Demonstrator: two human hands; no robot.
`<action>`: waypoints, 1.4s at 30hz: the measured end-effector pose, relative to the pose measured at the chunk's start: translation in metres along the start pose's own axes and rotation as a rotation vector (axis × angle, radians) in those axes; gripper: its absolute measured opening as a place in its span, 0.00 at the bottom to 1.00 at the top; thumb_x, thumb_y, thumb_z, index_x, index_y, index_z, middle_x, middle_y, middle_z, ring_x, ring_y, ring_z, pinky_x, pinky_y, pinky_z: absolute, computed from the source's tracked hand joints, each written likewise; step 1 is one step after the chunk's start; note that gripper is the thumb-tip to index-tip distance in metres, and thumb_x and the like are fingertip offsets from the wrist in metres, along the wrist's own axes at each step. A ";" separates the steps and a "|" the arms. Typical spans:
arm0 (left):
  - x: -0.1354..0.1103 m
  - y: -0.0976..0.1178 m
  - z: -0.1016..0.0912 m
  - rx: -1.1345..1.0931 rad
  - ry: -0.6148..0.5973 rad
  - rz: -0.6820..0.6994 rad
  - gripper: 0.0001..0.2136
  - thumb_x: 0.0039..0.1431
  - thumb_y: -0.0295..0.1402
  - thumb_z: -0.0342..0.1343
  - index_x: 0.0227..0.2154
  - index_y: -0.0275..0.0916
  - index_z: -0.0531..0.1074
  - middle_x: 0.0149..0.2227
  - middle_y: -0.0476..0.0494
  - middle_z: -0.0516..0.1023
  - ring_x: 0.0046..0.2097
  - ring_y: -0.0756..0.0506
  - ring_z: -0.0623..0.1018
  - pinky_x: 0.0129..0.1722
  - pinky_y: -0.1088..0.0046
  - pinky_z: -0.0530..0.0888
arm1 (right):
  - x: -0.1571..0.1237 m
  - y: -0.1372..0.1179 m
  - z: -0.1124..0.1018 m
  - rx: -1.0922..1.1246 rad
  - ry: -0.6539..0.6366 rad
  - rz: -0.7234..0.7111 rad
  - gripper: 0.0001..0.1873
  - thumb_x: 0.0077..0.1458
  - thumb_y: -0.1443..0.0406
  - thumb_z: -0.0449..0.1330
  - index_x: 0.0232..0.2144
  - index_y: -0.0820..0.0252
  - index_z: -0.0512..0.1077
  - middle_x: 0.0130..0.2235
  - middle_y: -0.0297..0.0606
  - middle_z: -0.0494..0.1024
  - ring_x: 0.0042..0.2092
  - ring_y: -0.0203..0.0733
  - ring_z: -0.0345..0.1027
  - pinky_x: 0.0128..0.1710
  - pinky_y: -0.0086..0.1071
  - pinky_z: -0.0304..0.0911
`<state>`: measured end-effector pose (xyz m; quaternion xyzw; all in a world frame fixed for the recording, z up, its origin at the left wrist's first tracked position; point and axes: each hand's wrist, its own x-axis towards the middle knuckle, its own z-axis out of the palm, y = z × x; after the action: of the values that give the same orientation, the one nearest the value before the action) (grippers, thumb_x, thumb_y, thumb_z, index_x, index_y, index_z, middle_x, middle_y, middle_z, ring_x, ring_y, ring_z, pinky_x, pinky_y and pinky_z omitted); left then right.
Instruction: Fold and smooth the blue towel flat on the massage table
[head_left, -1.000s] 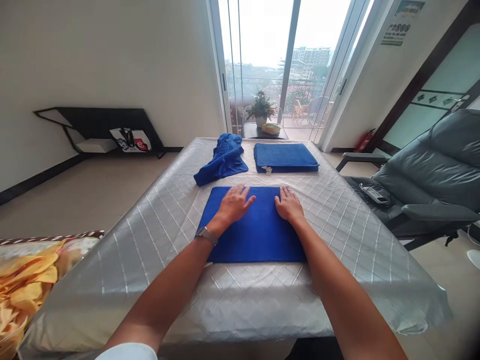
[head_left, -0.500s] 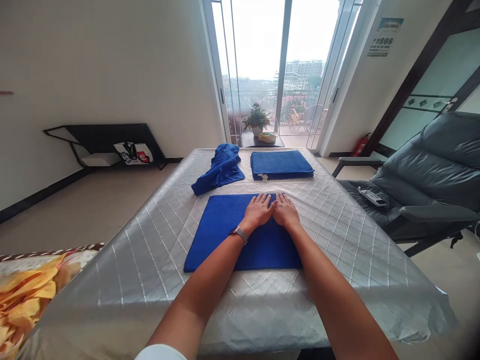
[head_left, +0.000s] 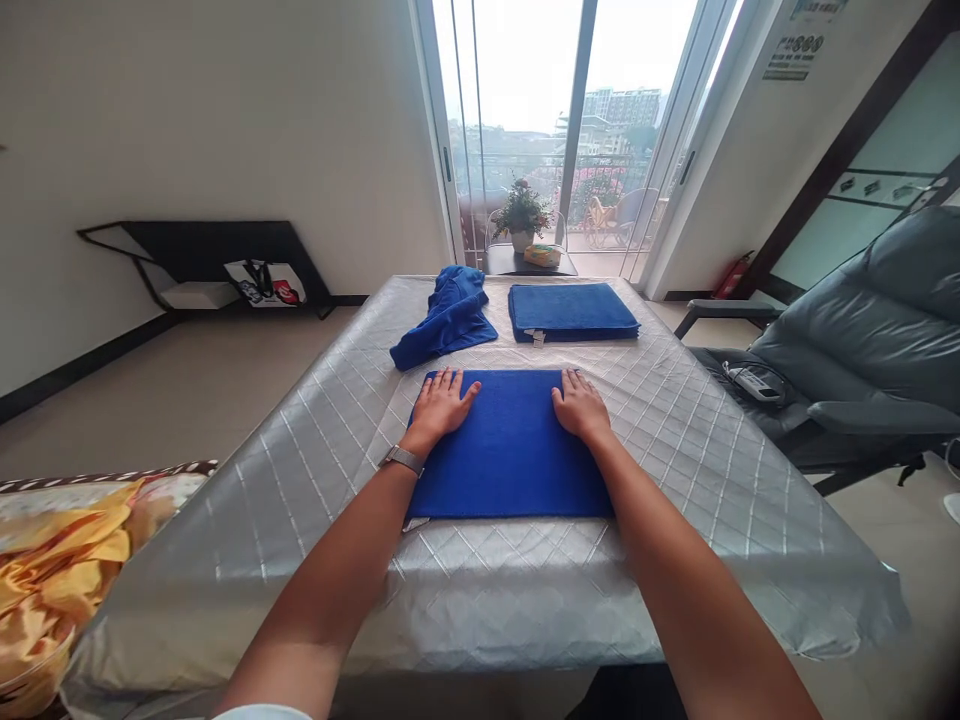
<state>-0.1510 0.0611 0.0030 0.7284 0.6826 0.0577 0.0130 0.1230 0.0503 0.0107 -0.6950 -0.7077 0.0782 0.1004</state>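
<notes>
A folded blue towel [head_left: 514, 450] lies flat as a rectangle on the silver quilted tablecloth [head_left: 330, 440]. My left hand [head_left: 442, 402], with a watch on the wrist, rests open on the towel's far left corner, fingers stretched forward. On the far right corner my right hand [head_left: 582, 405] lies flat, fingers extended and thumb along the towel. Beyond them sits a neat stack of folded blue towels [head_left: 574, 310] with a white tag at its front. To its left is a crumpled blue towel [head_left: 446, 318].
A grey recliner [head_left: 847, 350] with a corded controller [head_left: 754, 382] stands at the right. Yellow cloth [head_left: 56, 570] lies low at the left. Past the table's far edge, a potted plant [head_left: 521, 215] stands before the glass doors. A folded black frame [head_left: 217, 265] leans at the left wall.
My left hand has slid left from beside my right hand to the towel's far left corner. The towel's left edge has shifted inward, and the view has tilted slightly.
</notes>
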 end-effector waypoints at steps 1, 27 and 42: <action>0.000 0.000 0.001 -0.003 -0.004 -0.004 0.37 0.72 0.54 0.28 0.72 0.31 0.50 0.74 0.34 0.49 0.74 0.39 0.49 0.72 0.56 0.47 | 0.000 0.000 0.000 -0.005 -0.001 0.002 0.35 0.71 0.56 0.39 0.72 0.71 0.50 0.74 0.44 0.48 0.74 0.45 0.39 0.72 0.39 0.36; 0.003 0.004 0.006 -0.087 0.050 -0.008 0.37 0.71 0.55 0.31 0.72 0.35 0.53 0.73 0.34 0.52 0.73 0.37 0.52 0.72 0.53 0.48 | -0.061 0.001 -0.005 -0.161 0.031 -0.024 0.34 0.71 0.57 0.40 0.72 0.71 0.52 0.73 0.46 0.51 0.74 0.46 0.40 0.72 0.42 0.37; -0.024 0.046 -0.012 0.008 0.179 0.149 0.32 0.74 0.47 0.32 0.69 0.27 0.58 0.72 0.30 0.55 0.73 0.38 0.52 0.72 0.60 0.50 | -0.074 0.002 -0.004 -0.015 0.015 -0.009 0.34 0.71 0.56 0.39 0.72 0.69 0.51 0.74 0.45 0.48 0.74 0.44 0.39 0.72 0.40 0.35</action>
<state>-0.1084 0.0338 0.0183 0.7692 0.6250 0.1206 -0.0553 0.1268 -0.0241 0.0116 -0.6933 -0.7104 0.0671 0.1008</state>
